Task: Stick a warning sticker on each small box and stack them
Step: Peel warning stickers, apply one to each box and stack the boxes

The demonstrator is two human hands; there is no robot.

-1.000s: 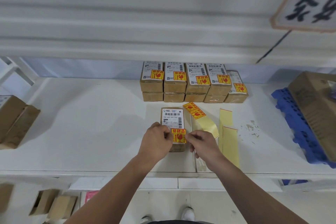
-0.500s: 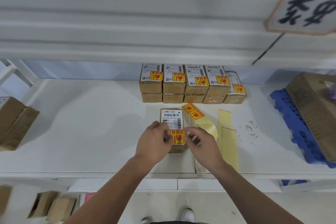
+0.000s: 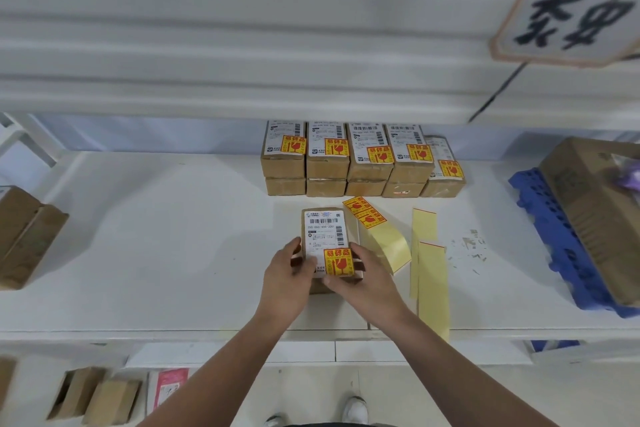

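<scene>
Small brown cardboard box (image 3: 323, 232), yellow-and-red warning sticker (image 3: 339, 262) on: we clasp its long sides, left grip (image 3: 287, 276) and right grip (image 3: 369, 279); long axis points ahead, toward stacked brown boxes (image 3: 346, 166) beyond.

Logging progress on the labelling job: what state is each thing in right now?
Small box: warning sticker on, held between both hands.
Left hand: grips the box's left side.
Right hand: grips its right side.
Back row of boxes: visible tops stickered; four stacks two high, one single.
Sticker strip: two stickers remaining.
Backing strips: bare, flat.
</scene>
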